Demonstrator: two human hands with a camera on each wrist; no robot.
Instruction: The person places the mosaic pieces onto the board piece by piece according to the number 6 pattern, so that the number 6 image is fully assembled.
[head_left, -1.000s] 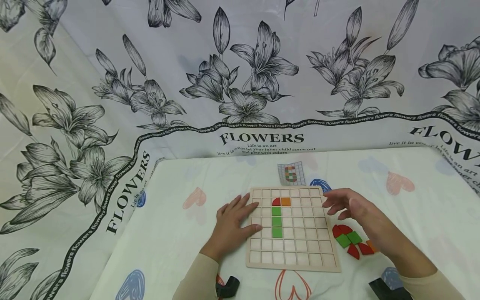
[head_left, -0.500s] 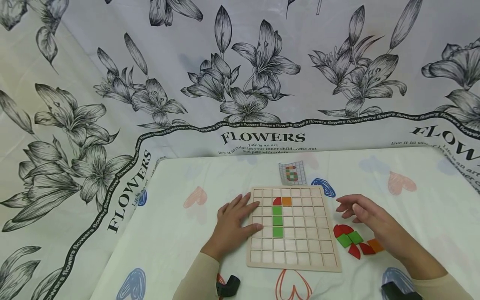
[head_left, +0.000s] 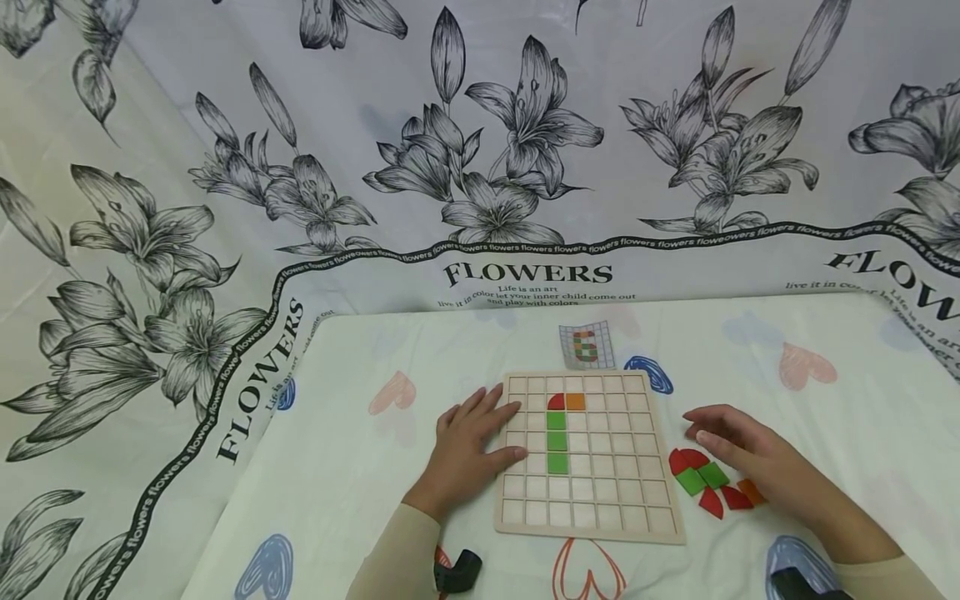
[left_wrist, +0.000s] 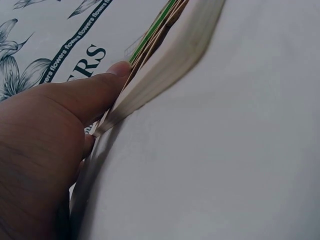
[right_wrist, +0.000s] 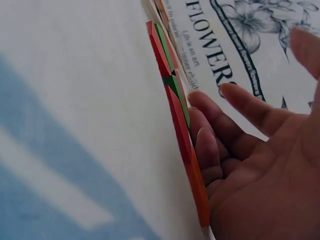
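Observation:
In the head view my left hand (head_left: 467, 446) rests on the left edge of a wooden grid board (head_left: 615, 493), fingers spread over the rim. The left wrist view shows its thumb on the board's edge. On the board lie a red rounded tile (head_left: 557, 403), an orange square tile (head_left: 575, 402) beside it and a column of green square tiles (head_left: 557, 442). My right hand (head_left: 757, 458) holds nothing, fingers loosely bent, just above and right of a loose group of red tiles (head_left: 711, 503), green tiles (head_left: 691, 481) and an orange tile (head_left: 752, 492), which it partly covers.
Behind the board lies a small printed card (head_left: 587, 345) with a coloured grid pattern. A black object (head_left: 458, 572) is by the left sleeve, and another dark one (head_left: 798, 585) near the right sleeve. A flower-printed cloth (head_left: 517, 150) hangs behind the table.
My right hand has moved away from the board's right edge, rightward and down toward the loose tiles. The left hand stays on the board's edge, and the tiles on the board are unchanged.

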